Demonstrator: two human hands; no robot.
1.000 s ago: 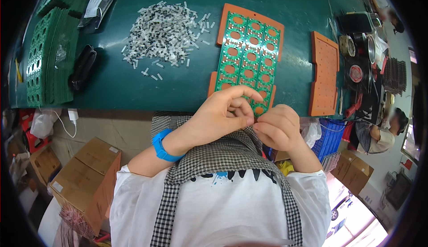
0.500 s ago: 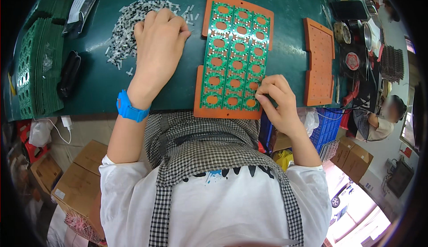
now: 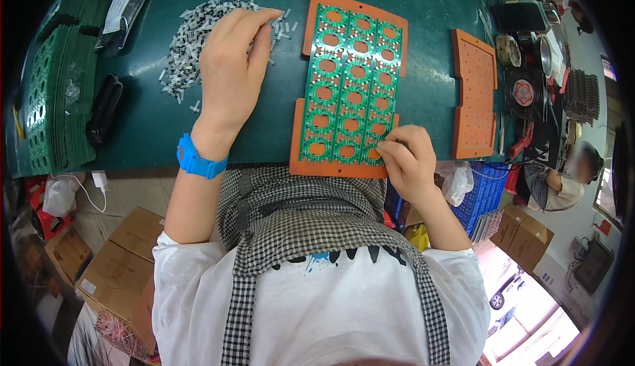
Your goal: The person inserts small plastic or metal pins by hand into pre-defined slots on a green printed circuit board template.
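Observation:
My left hand (image 3: 231, 68), with a blue watch (image 3: 198, 160) at its wrist, hovers at the right side of a heap of small clear-and-dark components (image 3: 188, 48). Its index finger is stretched out and the thumb stands apart from it; nothing shows between them. A green circuit board panel (image 3: 345, 95) with rows of oval cut-outs lies on an orange fixture plate (image 3: 317, 167). At the panel's lower right corner my right hand (image 3: 411, 161) has thumb and index finger pinched together. Whatever sits between those fingertips is hidden.
A second orange plate (image 3: 473, 95) lies on the green table (image 3: 423, 29) to the right. Stacked green boards (image 3: 63, 101), a black pouch (image 3: 104, 109) and a dark bag (image 3: 122, 17) are at the left. Tins and tape (image 3: 522, 92) crowd the far right, where another person (image 3: 562, 184) is seen.
My left hand's fingers have gone from bunched over the heap to index stretched out and thumb apart. My right hand has dropped slightly along the panel, and panel and plate have shifted a little.

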